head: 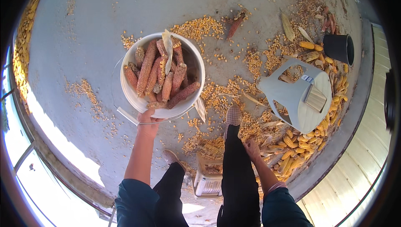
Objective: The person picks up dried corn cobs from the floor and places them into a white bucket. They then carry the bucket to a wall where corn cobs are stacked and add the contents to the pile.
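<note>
My left hand (148, 125) grips the near rim of a white plastic bucket (126, 94), its wire handle lying over the wrist side. Inside the bucket lie many bare reddish corn cobs (147, 67), a few kernels still on some, and a strip of dry husk (168, 50). My right hand (251, 148) hangs low beside my right leg, above loose kernels at the edge of the pile of yellow corn ears (294, 152). The leg partly covers it, and whether it holds anything does not show.
A grey plastic stool (313, 101) lies at the right, near a black bucket (336, 49). Corn kernels (200, 28) are scattered over the floor, with a bare cob (235, 26) among them. A small plastic stool or crate (209, 184) stands between my legs. More corn lines the far left.
</note>
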`<state>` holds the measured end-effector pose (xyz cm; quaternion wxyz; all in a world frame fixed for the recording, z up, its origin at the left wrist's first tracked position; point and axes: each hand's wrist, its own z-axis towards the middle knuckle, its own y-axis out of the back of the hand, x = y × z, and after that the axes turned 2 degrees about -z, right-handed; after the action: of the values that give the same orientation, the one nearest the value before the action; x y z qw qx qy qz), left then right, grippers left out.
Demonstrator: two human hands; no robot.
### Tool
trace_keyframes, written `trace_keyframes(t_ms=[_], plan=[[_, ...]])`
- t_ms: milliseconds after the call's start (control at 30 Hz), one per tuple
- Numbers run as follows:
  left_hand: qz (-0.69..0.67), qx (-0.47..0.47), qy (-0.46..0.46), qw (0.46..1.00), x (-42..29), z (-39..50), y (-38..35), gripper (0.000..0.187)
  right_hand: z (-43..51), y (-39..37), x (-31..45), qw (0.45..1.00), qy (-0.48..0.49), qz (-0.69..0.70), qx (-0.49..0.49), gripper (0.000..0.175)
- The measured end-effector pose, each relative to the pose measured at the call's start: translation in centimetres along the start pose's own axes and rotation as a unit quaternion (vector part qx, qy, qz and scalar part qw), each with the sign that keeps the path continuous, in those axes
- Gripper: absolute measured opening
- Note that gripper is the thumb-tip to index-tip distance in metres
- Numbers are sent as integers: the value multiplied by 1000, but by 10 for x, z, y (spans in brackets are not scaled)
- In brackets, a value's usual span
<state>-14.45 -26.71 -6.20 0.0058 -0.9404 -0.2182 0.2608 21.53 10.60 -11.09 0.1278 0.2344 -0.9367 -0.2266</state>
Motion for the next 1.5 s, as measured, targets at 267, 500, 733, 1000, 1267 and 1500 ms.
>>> trace_keyframes(t_ms=[267,500,733,1000,1267,1500], plan=[[-7,-14,105,994,-114,-200,29,66,-357,84,-191,984,-109,-7,139,29],[28,-35,80,996,-196,-323,-33,63,-344,201,-111,970,-164,79,162,37],[-13,-50,61,997,-238,-295,-67,59,-215,342,119,916,77,392,-30,28],[-73,-8,37,997,-321,-249,-125,55,-236,405,177,970,-75,230,-38,28],[102,14,33,994,-401,-197,-236,50,-158,469,214,962,-15,254,-100,29],[31,-38,99,994,-441,-193,-392,59,14,586,257,934,23,339,-109,23]])
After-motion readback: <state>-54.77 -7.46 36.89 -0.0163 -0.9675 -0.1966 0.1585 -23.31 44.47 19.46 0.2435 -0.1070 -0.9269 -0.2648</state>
